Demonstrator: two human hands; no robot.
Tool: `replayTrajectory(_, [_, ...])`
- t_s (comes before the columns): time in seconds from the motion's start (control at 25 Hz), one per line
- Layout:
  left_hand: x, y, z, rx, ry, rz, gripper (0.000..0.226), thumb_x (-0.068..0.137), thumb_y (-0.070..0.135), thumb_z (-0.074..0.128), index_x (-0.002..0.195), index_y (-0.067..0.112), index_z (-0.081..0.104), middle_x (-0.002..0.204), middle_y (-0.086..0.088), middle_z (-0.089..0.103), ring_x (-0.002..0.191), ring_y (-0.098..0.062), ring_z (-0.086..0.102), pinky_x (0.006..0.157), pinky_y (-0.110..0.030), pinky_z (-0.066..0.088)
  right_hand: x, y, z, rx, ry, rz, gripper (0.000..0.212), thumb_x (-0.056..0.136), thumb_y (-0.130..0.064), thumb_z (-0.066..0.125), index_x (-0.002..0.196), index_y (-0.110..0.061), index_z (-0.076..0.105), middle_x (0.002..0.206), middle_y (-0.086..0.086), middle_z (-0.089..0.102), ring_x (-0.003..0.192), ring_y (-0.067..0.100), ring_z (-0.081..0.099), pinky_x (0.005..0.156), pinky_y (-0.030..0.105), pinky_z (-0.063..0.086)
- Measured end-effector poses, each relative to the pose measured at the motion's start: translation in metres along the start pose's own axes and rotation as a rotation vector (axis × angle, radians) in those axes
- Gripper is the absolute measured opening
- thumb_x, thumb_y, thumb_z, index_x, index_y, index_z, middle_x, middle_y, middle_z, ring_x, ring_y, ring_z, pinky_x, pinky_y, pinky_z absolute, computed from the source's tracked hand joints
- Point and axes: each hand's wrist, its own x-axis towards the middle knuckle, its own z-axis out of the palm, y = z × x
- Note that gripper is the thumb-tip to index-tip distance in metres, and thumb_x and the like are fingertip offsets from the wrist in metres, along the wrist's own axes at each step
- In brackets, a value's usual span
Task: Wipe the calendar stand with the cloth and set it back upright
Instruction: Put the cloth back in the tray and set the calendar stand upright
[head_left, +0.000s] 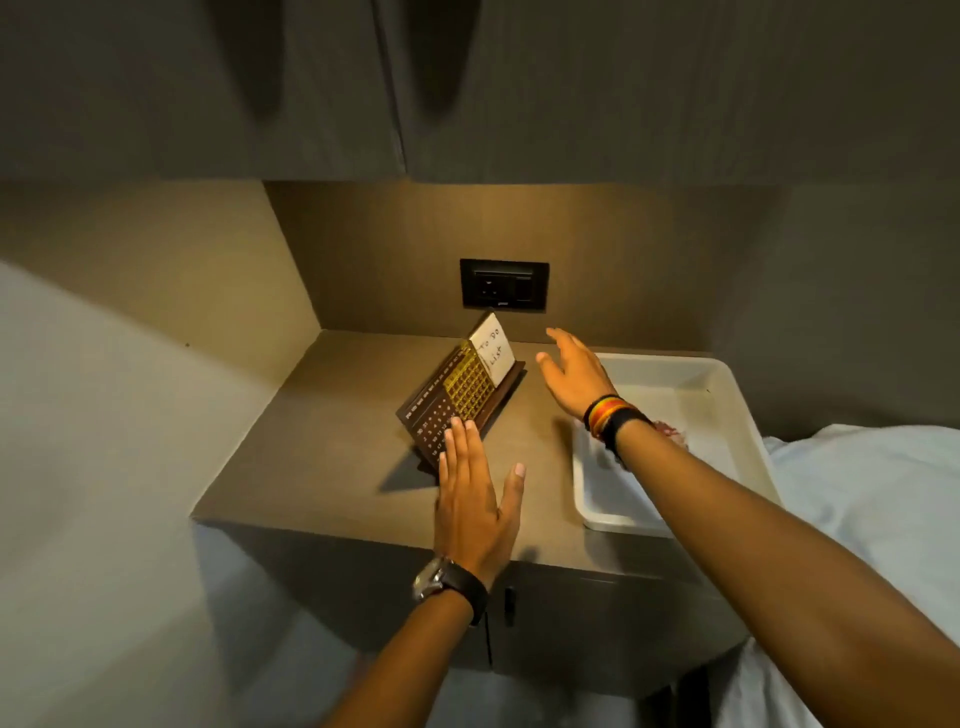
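The calendar stand (457, 400), dark wood with a gold number grid and a white "To Do List" pad, stands upright and turned at an angle on the brown cabinet top (322, 431). My left hand (475, 493) is flat and open just in front of its near end, fingertips at its lower edge. Open and empty, my right hand (571, 376) hovers just right of the stand's far end without touching it. A pinkish cloth (670, 432) lies in the white tray (727, 379), mostly hidden behind my right wrist.
The white tray sits at the right side of the cabinet top, next to a pale blue bed sheet (857, 478). A black wall socket (504, 284) is on the back wall behind the stand. Overhead cabinets (467, 88) hang above.
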Motion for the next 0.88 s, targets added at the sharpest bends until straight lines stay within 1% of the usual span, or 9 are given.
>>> replayTrajectory(0.08, [-0.012,-0.004,-0.009,-0.081,0.059,-0.148,0.081,0.102,0.062,0.029,0.164,0.024,-0.007,0.173,0.002,-0.011,0.158,-0.014,-0.011,0.129,-0.039,0.003,0.034,-0.017,0.018,0.112,-0.037,0.082,0.057,0.101,-0.030,0.047,0.154,-0.013,0.034,0.154,0.014,0.043,0.139,0.031,0.044,0.113,0.043,0.037])
replayTrajectory(0.2, [-0.016,-0.006,-0.019,-0.227,0.126,-0.317,0.076,0.106,0.055,0.035,0.164,0.024,-0.003,0.174,-0.001,-0.003,0.159,-0.020,-0.001,0.127,-0.039,0.007,0.071,-0.022,0.036,0.121,-0.096,0.225,0.058,0.099,-0.022,0.045,0.154,-0.009,0.033,0.152,0.016,0.045,0.139,0.034,0.044,0.112,0.040,0.035])
replayTrajectory(0.32, [-0.002,-0.011,-0.024,-0.409,0.140,-0.425,0.086,0.099,0.067,0.034,0.164,0.026,-0.003,0.172,-0.009,0.016,0.156,-0.028,0.023,0.123,-0.051,0.032,0.088,-0.021,0.047,0.139,-0.132,0.251,0.051,0.097,-0.014,0.044,0.148,-0.008,0.045,0.149,0.014,0.051,0.136,0.032,0.048,0.111,0.040,0.039])
replayTrajectory(0.4, [0.011,-0.011,-0.028,-0.502,0.097,-0.467,0.086,0.099,0.068,0.035,0.165,0.026,-0.003,0.166,-0.010,0.030,0.147,-0.027,0.039,0.115,-0.044,0.042,0.087,-0.023,0.053,0.191,-0.153,0.237,0.043,0.097,-0.011,0.042,0.137,-0.008,0.058,0.137,0.012,0.062,0.126,0.029,0.058,0.099,0.036,0.047])
replayTrajectory(0.48, [0.024,-0.010,-0.035,-0.549,0.094,-0.508,0.081,0.104,0.058,0.039,0.165,0.021,-0.002,0.158,-0.009,0.040,0.137,-0.024,0.047,0.104,-0.032,0.044,0.080,-0.025,0.052,0.233,-0.161,0.225,0.040,0.099,-0.011,0.041,0.133,-0.008,0.062,0.131,0.011,0.066,0.118,0.025,0.061,0.091,0.033,0.047])
replayTrajectory(0.6, [0.043,-0.021,-0.051,-0.598,0.116,-0.544,0.078,0.106,0.052,0.041,0.165,0.020,0.000,0.144,-0.004,0.049,0.118,-0.016,0.053,0.079,-0.018,0.044,0.063,-0.024,0.038,0.258,-0.156,0.218,0.038,0.100,-0.011,0.039,0.129,-0.009,0.063,0.130,0.013,0.066,0.119,0.027,0.062,0.100,0.042,0.051])
replayTrajectory(0.68, [0.059,-0.039,-0.068,-0.603,0.120,-0.540,0.072,0.106,0.051,0.040,0.165,0.023,0.009,0.135,-0.001,0.056,0.109,-0.015,0.058,0.069,-0.018,0.043,0.044,-0.025,0.028,0.297,-0.134,0.224,0.038,0.101,-0.012,0.038,0.128,-0.010,0.064,0.129,0.013,0.066,0.114,0.026,0.063,0.101,0.044,0.052])
replayTrajectory(0.8, [0.093,-0.068,-0.092,-0.574,0.130,-0.498,0.054,0.104,0.052,0.040,0.152,0.028,0.037,0.126,-0.002,0.067,0.101,-0.017,0.068,0.080,-0.033,0.057,0.005,-0.030,0.026,0.298,-0.053,0.235,0.037,0.102,-0.020,0.039,0.125,-0.016,0.067,0.127,0.009,0.069,0.116,0.027,0.065,0.100,0.044,0.052])
replayTrajectory(0.88, [0.113,-0.079,-0.102,-0.549,0.105,-0.477,0.047,0.103,0.049,0.041,0.143,0.026,0.048,0.123,-0.003,0.069,0.099,-0.018,0.069,0.081,-0.034,0.058,-0.020,-0.031,0.034,0.319,0.008,0.260,0.039,0.103,-0.019,0.037,0.130,-0.015,0.066,0.129,0.008,0.068,0.117,0.026,0.064,0.099,0.039,0.053])
